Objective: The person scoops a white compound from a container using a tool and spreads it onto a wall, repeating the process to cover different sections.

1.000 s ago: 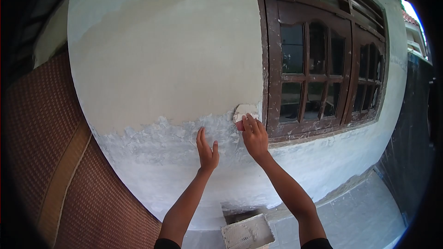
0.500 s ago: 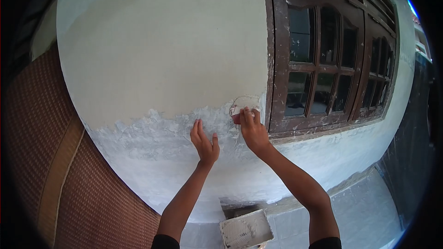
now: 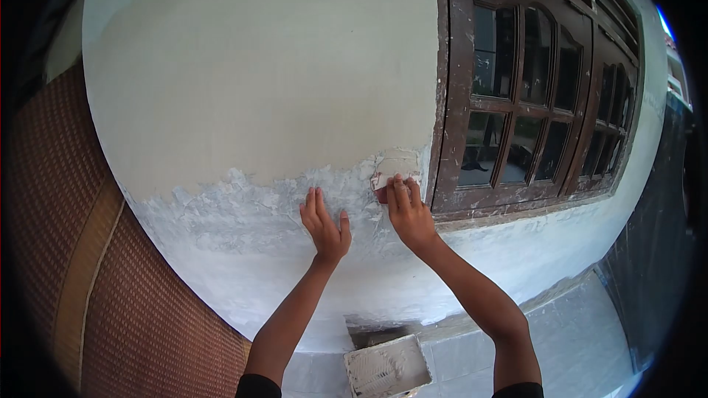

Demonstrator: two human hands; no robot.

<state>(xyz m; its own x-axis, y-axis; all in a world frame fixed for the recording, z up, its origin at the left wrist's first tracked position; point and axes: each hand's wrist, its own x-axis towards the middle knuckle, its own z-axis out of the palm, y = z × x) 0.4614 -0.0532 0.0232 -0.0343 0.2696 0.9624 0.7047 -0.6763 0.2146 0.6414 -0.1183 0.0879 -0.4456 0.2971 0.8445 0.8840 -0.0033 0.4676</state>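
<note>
At the wall, my right hand grips a dark red putty spreader coated with pale putty. Its blade lies against the wall, just left of the window frame. A smear of wet putty shows above my fingers. My left hand is open, fingers stretched upward and thumb apart, over the rough whitish band of the wall. Nothing is in that hand. Above the band the wall surface is smooth and beige.
A brown wooden window frame with glass panes borders the work spot on the right. Below, on the grey tiled floor, stands a tray with pale putty inside. Brown woven matting stands at the left.
The view has shifted slightly. My right hand and the spreader have slid a little down the wall, and more of the putty smear shows above them. My left hand has barely moved.
</note>
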